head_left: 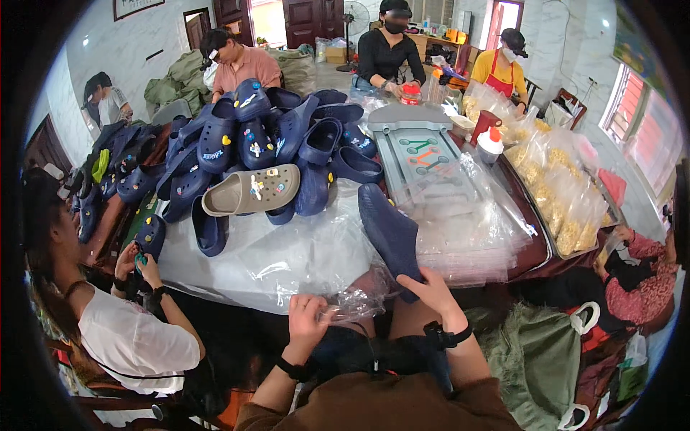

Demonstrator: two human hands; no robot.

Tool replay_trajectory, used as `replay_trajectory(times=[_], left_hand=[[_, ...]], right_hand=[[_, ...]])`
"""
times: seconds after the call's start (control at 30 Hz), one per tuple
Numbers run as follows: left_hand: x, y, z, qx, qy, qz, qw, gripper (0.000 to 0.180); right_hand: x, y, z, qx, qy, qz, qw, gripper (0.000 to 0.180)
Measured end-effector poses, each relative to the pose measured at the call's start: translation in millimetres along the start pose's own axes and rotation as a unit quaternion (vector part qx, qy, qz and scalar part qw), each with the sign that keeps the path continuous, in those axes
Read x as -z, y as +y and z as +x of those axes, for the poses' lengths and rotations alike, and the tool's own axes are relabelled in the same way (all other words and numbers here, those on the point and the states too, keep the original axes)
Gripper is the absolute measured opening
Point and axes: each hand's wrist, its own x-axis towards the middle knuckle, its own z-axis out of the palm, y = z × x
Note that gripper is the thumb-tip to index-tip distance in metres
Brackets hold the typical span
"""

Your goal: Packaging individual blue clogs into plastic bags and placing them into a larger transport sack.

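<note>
Marble-look walls (129, 50), dk brown door (305, 27) at back, brt window (627, 104) on rt.

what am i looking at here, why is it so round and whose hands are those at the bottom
There is no machine here, just a person's own two bare hands. The single picture comes from a wide fisheye camera worn on their head, looking down, so straight edges bend and the corners go dark. Their left hand holds crumpled clear plastic; their right hand grips a dark blue clog by its near end. On the plastic-covered table ahead lie a heap of blue clogs, a beige clog at its front, flat clear bags and a grey panel. Filled bags stand farther right.
</note>
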Motion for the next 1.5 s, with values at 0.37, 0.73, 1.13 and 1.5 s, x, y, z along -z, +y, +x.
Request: replay_trajectory(times=[0.37, 0.73, 1.13, 1.5], left_hand=[[54.2, 34.2, 23.7, 0.138, 0.016, -0.022, 0.990, 0.021], [24.3, 51.0, 38.5, 0.131, -0.077, -0.048, 0.987, 0.058], [20.8, 54.4, 43.9, 0.131, -0.066, -0.097, 0.984, 0.052], [25.6, 87.7, 58.4, -0.042, -0.039, -0.070, 0.996, 0.058]], right_hand=[[26.2, 19.5, -50.7, 0.094, 0.144, 0.265, 0.949, 0.037], [66.1, -35.0, -136.0, 0.161, -0.014, 0.211, 0.964, 0.054], [71.7, -10.8, -128.8, 0.147, -0.054, 0.049, 0.986, 0.034], [45.5, -41.0, -144.9, 0.159, -0.019, -0.140, 0.977, 0.026]])
